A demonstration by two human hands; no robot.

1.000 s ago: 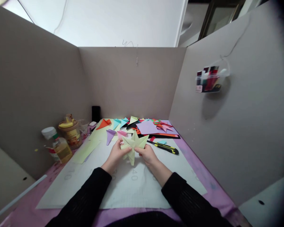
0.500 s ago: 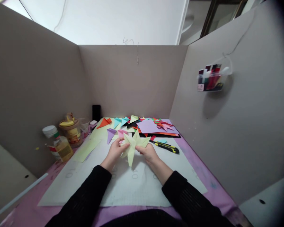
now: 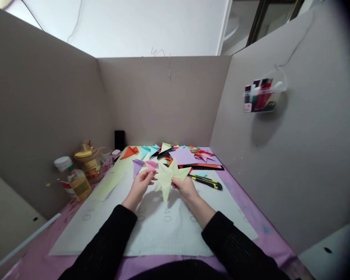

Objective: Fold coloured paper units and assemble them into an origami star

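Observation:
A pale yellow-green folded paper star (image 3: 167, 177) is held up over the white sheet (image 3: 105, 233). My right hand (image 3: 185, 187) pinches its lower right side between thumb and fingers. My left hand (image 3: 142, 184) is beside the star's left edge, thumb and fingers pressed together; whether they grip a point of the paper is too small to tell. Behind the hands are a purple folded piece (image 3: 137, 167) and a pink one (image 3: 151, 165). A yellow-and-black cutter (image 3: 207, 182) lies to the right of the star.
Coloured papers (image 3: 183, 156) and folded pieces are piled at the back. An orange piece (image 3: 129, 153) lies back left. Along the left stand a white-capped bottle (image 3: 78, 182), a yellow-lidded jar (image 3: 90, 165) and a black phone (image 3: 119, 140). A clear container (image 3: 261, 95) hangs on the right wall.
The star has shifted slightly right and now shows a flatter face. My left hand has drawn back from its middle to its left edge; my right hand still holds it.

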